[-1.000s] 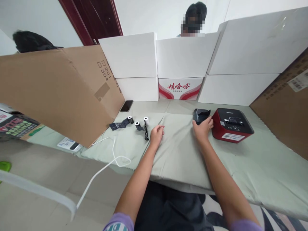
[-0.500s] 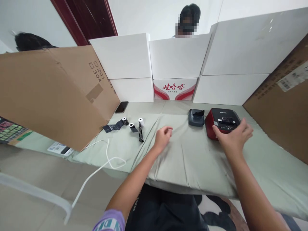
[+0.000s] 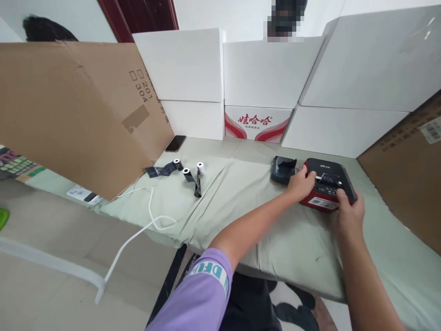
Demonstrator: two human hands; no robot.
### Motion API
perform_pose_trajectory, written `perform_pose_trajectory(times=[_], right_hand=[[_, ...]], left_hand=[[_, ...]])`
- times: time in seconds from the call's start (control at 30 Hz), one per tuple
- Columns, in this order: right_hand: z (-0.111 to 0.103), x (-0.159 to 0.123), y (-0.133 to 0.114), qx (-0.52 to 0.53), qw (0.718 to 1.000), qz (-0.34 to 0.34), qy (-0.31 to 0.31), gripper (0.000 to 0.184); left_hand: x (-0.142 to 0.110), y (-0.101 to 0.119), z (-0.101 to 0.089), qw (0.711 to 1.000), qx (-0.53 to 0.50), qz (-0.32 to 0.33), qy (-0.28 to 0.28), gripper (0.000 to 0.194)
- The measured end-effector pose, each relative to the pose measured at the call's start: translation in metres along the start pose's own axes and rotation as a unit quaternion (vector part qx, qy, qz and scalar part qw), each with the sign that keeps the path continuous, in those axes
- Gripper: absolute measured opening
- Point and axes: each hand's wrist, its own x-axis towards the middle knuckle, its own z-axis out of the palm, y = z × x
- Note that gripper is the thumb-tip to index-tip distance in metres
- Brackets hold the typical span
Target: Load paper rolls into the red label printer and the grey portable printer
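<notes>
A red-and-black label printer [image 3: 330, 179] stands at the right of the table, with a white sticker on its near side. My left hand [image 3: 301, 186] grips its left side, the thumb near the top edge. On the near right corner, my right hand [image 3: 350, 212] is closed round the printer, thumb on top. Whether its base touches the cloth is hidden. Just left of it is a smaller dark grey printer [image 3: 282, 171] with a black strip sticking out of its top. The left hand is close beside this smaller one.
Dark printed paper rolls [image 3: 186, 173] lie left of centre, some partly unrolled. A phone [image 3: 175, 143] rests at the back left. A white cable [image 3: 151, 224] hangs off the front edge. White boxes [image 3: 189, 64] and cardboard panels [image 3: 86, 110] wall the table; people's heads show behind.
My left hand has moved right from mid-table and taken hold of the printer. The right hand has shifted to its near right corner. The printer has turned, showing its stickered side.
</notes>
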Motion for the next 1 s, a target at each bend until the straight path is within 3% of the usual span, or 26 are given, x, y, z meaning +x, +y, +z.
perform_pose_trajectory(times=[0.07,0.17,0.27,0.33,0.47,0.63,0.77,1.0], right_hand=[[-0.006,-0.007,-0.003,0.032,0.999,0.016,-0.030,0.066],[-0.021,-0.037,-0.028,0.037,0.999,0.006,-0.004,0.074],[-0.032,-0.078,-0.066,0.042,0.998,-0.043,0.005,0.073],[-0.028,-0.106,-0.092,0.069,0.996,-0.050,-0.039,0.080],[0.011,-0.153,-0.127,0.104,0.984,-0.071,-0.127,0.102],[0.067,-0.187,-0.144,0.142,0.963,-0.057,-0.224,0.099],[0.086,-0.194,-0.146,0.155,0.953,-0.063,-0.252,0.095],[0.093,-0.194,-0.133,0.143,0.954,-0.053,-0.257,0.096]], left_hand=[[-0.008,-0.002,-0.001,1.000,-0.020,-0.005,-0.010,0.057],[-0.034,0.004,-0.010,0.997,-0.056,-0.020,-0.039,0.064],[-0.075,0.014,-0.036,0.993,-0.110,0.021,-0.037,0.064],[-0.102,0.017,-0.064,0.988,-0.140,0.059,-0.007,0.065],[-0.139,0.005,-0.130,0.975,-0.171,0.114,0.084,0.065],[-0.159,-0.026,-0.192,0.968,-0.158,0.056,0.189,0.061],[-0.161,-0.047,-0.210,0.961,-0.158,0.046,0.224,0.055],[-0.160,-0.065,-0.208,0.961,-0.180,0.050,0.206,0.060]])
